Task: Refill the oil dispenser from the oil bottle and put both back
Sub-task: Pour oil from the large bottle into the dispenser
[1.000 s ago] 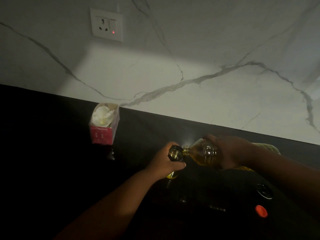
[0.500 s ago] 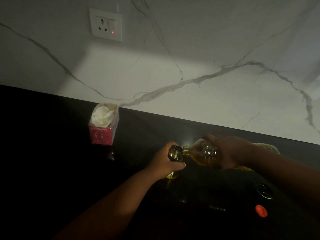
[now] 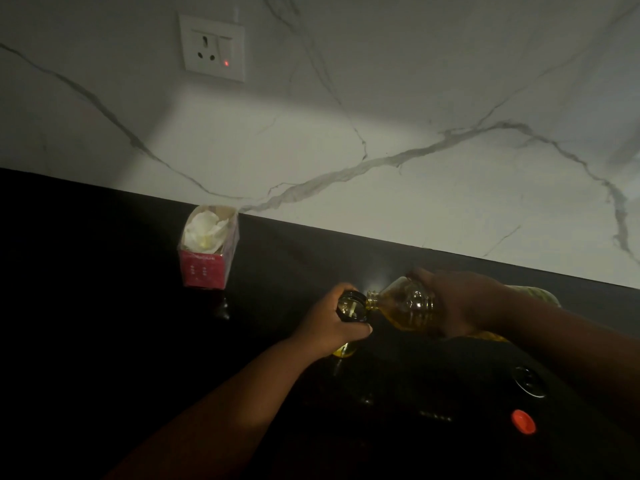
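Note:
My left hand [image 3: 334, 323] grips the small oil dispenser [image 3: 351, 306], which stands upright on the dark counter with its round mouth uncovered. Yellow oil shows at its base below my fingers. My right hand [image 3: 460, 303] holds the clear plastic oil bottle [image 3: 403, 306] tipped almost flat. The bottle's neck rests at the dispenser's rim, and golden oil fills its lower side. Most of the bottle's body is hidden behind my right hand and forearm.
A pink carton [image 3: 207, 252] with white contents stands on the black counter [image 3: 104, 271] near the marble wall. An orange-red cap [image 3: 523, 421] and a dark round lid [image 3: 529, 381] lie at the lower right. A wall socket [image 3: 213, 46] sits high on the left.

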The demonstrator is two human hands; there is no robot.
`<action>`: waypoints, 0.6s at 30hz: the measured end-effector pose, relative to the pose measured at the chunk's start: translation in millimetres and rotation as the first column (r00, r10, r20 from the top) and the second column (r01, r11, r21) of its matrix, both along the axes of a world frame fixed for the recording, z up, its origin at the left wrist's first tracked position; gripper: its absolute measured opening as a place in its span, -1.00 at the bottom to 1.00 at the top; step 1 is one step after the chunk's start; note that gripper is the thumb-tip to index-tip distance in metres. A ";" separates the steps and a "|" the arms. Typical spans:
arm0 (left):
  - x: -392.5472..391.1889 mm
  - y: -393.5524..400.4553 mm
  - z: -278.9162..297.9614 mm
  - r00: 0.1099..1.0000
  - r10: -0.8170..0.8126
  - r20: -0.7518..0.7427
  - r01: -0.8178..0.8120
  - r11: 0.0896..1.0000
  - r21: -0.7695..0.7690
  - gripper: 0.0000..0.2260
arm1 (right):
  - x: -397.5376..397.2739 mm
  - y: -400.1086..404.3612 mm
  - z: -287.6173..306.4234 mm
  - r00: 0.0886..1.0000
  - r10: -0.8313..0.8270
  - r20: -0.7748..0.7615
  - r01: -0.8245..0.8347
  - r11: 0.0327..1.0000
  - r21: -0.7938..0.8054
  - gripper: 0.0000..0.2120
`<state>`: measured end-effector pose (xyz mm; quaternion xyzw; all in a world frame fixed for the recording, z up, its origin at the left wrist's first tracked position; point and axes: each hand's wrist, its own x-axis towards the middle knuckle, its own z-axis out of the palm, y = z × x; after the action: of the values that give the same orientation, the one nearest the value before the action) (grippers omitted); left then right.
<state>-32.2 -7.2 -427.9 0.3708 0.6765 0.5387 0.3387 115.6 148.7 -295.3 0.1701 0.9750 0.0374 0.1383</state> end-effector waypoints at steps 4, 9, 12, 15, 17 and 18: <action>-0.3 0.7 0.3 1.000 -0.002 0.004 0.002 1.000 -0.002 -0.48 | 0.0 0.2 -0.5 1.000 -0.004 0.006 0.004 1.000 0.022 -0.14; -0.1 1.0 -0.1 1.000 0.003 0.003 -0.003 1.000 -0.002 -0.48 | -0.3 -0.1 1.2 1.000 -0.001 0.007 0.001 1.000 -0.014 -0.15; -0.1 1.1 -0.4 1.000 0.011 0.004 -0.011 1.000 0.008 -0.48 | -0.1 -0.2 0.7 1.000 -0.002 0.003 0.002 1.000 -0.013 -0.14; -0.2 0.7 0.2 1.000 0.000 0.015 0.000 1.000 0.008 -0.48 | 0.2 -0.2 0.0 1.000 -0.013 -0.001 0.013 1.000 -0.024 -0.12; -0.4 0.5 -0.1 1.000 -0.005 0.018 0.005 1.000 0.006 -0.47 | 0.5 0.2 -0.4 1.000 -0.016 -0.002 0.016 1.000 -0.018 -0.12; -0.1 0.2 0.0 1.000 -0.005 0.016 0.005 1.000 0.004 -0.47 | 0.5 0.1 -0.3 1.000 -0.011 -0.002 0.011 1.000 -0.013 -0.12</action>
<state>-32.3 -7.0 -427.9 0.3690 0.6719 0.5418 0.3447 116.1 148.8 -295.6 0.1747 0.9743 0.0299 0.1389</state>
